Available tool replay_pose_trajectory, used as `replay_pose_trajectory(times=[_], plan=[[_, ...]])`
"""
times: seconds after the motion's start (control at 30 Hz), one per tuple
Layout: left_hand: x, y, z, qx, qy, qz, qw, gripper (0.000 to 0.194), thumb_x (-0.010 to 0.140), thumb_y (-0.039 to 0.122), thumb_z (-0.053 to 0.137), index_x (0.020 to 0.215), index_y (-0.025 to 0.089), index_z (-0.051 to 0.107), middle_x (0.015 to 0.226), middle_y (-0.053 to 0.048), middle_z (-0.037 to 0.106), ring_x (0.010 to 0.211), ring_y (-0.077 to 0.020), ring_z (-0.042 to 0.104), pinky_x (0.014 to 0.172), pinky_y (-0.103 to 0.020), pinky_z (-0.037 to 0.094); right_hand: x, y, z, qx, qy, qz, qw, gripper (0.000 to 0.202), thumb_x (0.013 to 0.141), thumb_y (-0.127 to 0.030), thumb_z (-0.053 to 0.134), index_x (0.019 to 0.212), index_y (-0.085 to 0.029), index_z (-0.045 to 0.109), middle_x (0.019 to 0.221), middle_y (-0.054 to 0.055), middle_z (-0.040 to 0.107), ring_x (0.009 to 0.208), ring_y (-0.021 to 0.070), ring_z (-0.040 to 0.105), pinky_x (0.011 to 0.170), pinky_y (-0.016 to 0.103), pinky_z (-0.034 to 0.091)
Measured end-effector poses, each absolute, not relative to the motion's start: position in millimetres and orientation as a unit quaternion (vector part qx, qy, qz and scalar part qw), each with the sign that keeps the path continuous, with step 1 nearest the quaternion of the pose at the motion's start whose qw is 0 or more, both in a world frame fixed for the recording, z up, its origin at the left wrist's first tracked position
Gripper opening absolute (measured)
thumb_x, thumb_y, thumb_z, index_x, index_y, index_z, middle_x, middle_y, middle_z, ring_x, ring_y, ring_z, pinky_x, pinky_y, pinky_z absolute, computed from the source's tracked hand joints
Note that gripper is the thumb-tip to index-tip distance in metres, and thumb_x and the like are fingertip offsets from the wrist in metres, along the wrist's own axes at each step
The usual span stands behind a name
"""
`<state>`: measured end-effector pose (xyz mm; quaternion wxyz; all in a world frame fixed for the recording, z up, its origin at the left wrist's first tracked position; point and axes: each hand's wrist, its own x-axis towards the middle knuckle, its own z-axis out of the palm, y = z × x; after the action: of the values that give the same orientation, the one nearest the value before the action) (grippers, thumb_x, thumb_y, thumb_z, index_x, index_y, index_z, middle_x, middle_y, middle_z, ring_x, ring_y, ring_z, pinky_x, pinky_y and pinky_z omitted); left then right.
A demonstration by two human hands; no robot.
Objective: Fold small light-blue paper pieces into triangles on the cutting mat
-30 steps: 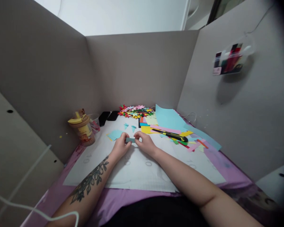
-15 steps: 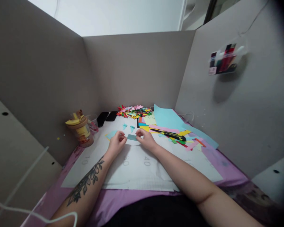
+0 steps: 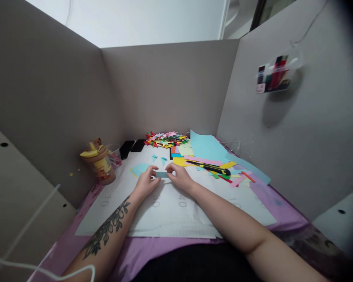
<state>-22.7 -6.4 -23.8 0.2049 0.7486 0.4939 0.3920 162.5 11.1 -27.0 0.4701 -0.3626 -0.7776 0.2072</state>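
Observation:
A small light blue paper strip (image 3: 162,174) is held between my two hands, above the white sheet (image 3: 164,213). My left hand (image 3: 148,180) pinches its left end, and the fingers of my right hand (image 3: 177,176) close on its right end. Two small folded blue pieces (image 3: 164,160) lie just beyond the hands. Beside my left hand rests light blue paper (image 3: 140,169) with a yellow edge under it. Farther back is a pile of colourful folded paper stars (image 3: 166,139).
A black and yellow cutter (image 3: 213,168) lies on coloured strips at the right, before a large blue sheet (image 3: 207,147). Cups (image 3: 101,166) and black flat objects (image 3: 138,145) stand or lie at the left. Grey panels surround the table.
My left hand has come to the strip's left end, where a gap showed before. The strip is now held at both ends and looks lighter.

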Motion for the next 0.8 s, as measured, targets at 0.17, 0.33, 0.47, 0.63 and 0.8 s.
replay_pose_trajectory(times=[0.17,0.33,0.47,0.63,0.8], plan=[[-19,-12,-21,0.756,0.506,0.366,0.198,0.038,0.070,0.024,0.056,0.108,0.021,0.049,0.080,0.001,0.062,0.072,-0.0147,0.059,0.067,-0.025,0.045,158,7,-27,-0.352,-0.784,0.216,0.464,0.021,0.070,-0.009,0.050,0.088,-0.019,0.056,0.074,-0.002,0.058,0.070,0.0127,0.055,0.070,0.025,0.042],[-18,-15,-19,0.758,0.510,0.364,0.180,0.036,0.071,0.023,0.055,0.106,0.021,0.049,0.078,0.002,0.064,0.068,-0.0142,0.059,0.064,-0.023,0.044,154,4,-31,-0.336,-0.788,0.230,0.462,0.024,0.071,-0.009,0.050,0.092,-0.019,0.054,0.075,-0.002,0.058,0.069,0.0123,0.055,0.070,0.025,0.042],[-18,-16,-18,0.764,0.518,0.347,0.166,0.033,0.070,0.021,0.056,0.103,0.022,0.049,0.079,0.002,0.066,0.070,-0.0149,0.061,0.064,-0.023,0.043,153,3,-33,-0.334,-0.789,0.219,0.467,0.026,0.072,-0.010,0.050,0.096,-0.020,0.053,0.078,-0.001,0.059,0.073,0.0131,0.055,0.073,0.026,0.042],[-18,-18,-17,0.771,0.542,0.300,0.148,0.036,0.071,0.019,0.055,0.105,0.024,0.048,0.085,0.000,0.068,0.074,-0.0167,0.063,0.065,-0.024,0.043,152,1,-31,-0.329,-0.801,0.203,0.457,0.027,0.073,-0.010,0.049,0.098,-0.020,0.053,0.079,0.000,0.059,0.076,0.0139,0.055,0.075,0.027,0.042],[-16,-19,-17,0.797,0.537,0.262,0.089,0.035,0.071,0.019,0.054,0.106,0.024,0.048,0.088,0.000,0.068,0.074,-0.0187,0.064,0.064,-0.025,0.041,152,-2,-29,-0.333,-0.813,0.184,0.440,0.028,0.071,-0.007,0.047,0.096,-0.020,0.053,0.079,0.000,0.058,0.076,0.0145,0.054,0.074,0.027,0.042]])
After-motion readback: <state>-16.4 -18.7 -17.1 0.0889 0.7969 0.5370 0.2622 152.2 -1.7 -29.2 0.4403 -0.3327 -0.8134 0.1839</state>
